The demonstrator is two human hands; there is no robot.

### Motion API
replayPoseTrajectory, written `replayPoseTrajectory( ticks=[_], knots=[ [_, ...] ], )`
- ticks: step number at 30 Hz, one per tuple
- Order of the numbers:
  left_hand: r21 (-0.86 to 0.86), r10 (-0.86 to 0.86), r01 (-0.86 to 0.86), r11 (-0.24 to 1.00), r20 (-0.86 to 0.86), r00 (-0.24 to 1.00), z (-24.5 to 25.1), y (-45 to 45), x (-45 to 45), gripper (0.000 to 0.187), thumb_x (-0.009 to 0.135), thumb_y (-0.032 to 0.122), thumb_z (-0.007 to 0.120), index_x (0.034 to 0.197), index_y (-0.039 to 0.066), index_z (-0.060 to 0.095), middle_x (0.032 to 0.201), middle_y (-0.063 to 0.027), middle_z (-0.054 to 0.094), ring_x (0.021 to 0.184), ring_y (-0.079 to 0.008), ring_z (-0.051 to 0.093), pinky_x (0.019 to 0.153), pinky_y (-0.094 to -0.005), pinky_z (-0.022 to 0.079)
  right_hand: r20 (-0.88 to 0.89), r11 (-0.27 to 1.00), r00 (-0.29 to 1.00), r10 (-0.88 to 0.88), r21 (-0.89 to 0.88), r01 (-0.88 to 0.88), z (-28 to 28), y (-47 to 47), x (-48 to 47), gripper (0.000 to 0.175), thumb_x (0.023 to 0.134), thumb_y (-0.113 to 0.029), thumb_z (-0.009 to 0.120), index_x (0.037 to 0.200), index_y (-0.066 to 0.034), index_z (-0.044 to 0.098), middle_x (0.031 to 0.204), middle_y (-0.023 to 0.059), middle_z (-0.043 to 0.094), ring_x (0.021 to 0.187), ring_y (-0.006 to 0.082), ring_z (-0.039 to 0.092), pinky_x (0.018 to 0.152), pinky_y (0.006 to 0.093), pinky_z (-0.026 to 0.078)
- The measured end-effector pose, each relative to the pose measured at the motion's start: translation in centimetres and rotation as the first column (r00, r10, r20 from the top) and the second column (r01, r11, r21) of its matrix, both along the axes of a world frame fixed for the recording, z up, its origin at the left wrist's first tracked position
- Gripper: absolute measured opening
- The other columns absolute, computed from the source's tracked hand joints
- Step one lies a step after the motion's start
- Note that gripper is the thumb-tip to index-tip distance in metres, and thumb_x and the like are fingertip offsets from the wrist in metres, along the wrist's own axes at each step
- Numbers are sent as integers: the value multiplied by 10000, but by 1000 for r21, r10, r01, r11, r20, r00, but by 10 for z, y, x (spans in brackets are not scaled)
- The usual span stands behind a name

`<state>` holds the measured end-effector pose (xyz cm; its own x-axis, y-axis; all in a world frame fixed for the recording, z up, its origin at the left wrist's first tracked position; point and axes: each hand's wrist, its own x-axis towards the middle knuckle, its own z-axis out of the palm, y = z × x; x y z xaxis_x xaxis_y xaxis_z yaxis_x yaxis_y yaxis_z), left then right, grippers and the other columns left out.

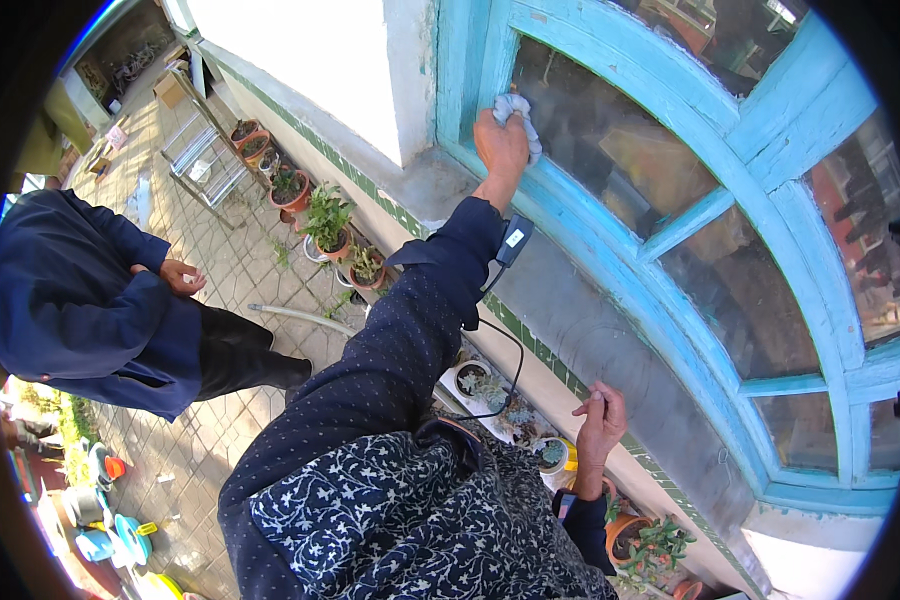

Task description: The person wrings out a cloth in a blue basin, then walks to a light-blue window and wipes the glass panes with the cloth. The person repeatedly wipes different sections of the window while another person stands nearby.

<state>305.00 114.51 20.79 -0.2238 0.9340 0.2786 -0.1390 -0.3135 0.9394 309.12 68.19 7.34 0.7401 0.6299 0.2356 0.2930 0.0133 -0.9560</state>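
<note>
My left hand (pixel 501 146) is closed around a crumpled pale blue-grey cloth (pixel 515 112). It holds the cloth against a corner of a glass pane (pixel 607 142), beside the light-blue painted wooden window frame (pixel 570 206). The paint on this frame looks worn. My right hand (pixel 601 424) is by the edge of the grey window sill (pixel 592 307), its fingers loosely bent and nothing visible in them. Whether it touches the sill, I cannot tell. A small dark device (pixel 515 238) sits at my left cuff, with a black cable (pixel 523 352) running from it.
Potted plants (pixel 328 221) line the wall's foot, with succulents (pixel 487 390) below the sill. On the left a person in a dark blue jacket (pixel 97 300) stands on the paving (pixel 232 427). Beyond are a metal rack (pixel 202 161), a hose (pixel 300 313) and basins (pixel 131 538).
</note>
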Motion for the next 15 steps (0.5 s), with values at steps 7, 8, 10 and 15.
replayPoseTrajectory(
  ticks=[7, 8, 10, 15],
  knots=[
    [234, 110, -96, 967, -48, 993, 56, 38, 18, 233, 913, 180, 793, 979, -28, 713, 1014, -257, 667, 946, -468, 665, 830, -547, 514, 72, 1000, 997, 10, 8, -11, -6, -2, 2, 198, 1067, 7, 580, 1213, 18, 713, 1066, 106, 671, 740, 103, 625, 609, 269, 595],
    [263, 219, -181, 948, -123, 968, 57, 39, 20, 245, 902, 182, 808, 1001, -27, 726, 1060, -255, 635, 947, -468, 659, 831, -546, 513, 54, 1000, 998, 16, 1, -16, -7, -2, 2, 198, 1067, 7, 581, 1213, 17, 714, 1065, 105, 671, 742, 103, 624, 609, 269, 593],
    [294, 281, -235, 927, -126, 951, 61, 41, 22, 248, 891, 192, 823, 974, -27, 743, 1005, -269, 656, 920, -458, 674, 816, -550, 521, 32, 1000, 999, 20, -1, -20, -8, -2, 3, 197, 1066, 6, 583, 1213, 15, 715, 1063, 101, 672, 748, 103, 622, 610, 269, 590],
    [437, 261, -197, 878, -90, 961, 63, 37, 20, 264, 889, 223, 838, 1009, 0, 766, 1005, -253, 658, 925, -452, 676, 805, -542, 529, 2, 999, 1000, 4, -39, -3, -3, -5, 2, 126, 1048, -20, 636, 1136, -9, 725, 1011, 74, 681, 735, 116, 622, 676, 281, 518]
  ],
)
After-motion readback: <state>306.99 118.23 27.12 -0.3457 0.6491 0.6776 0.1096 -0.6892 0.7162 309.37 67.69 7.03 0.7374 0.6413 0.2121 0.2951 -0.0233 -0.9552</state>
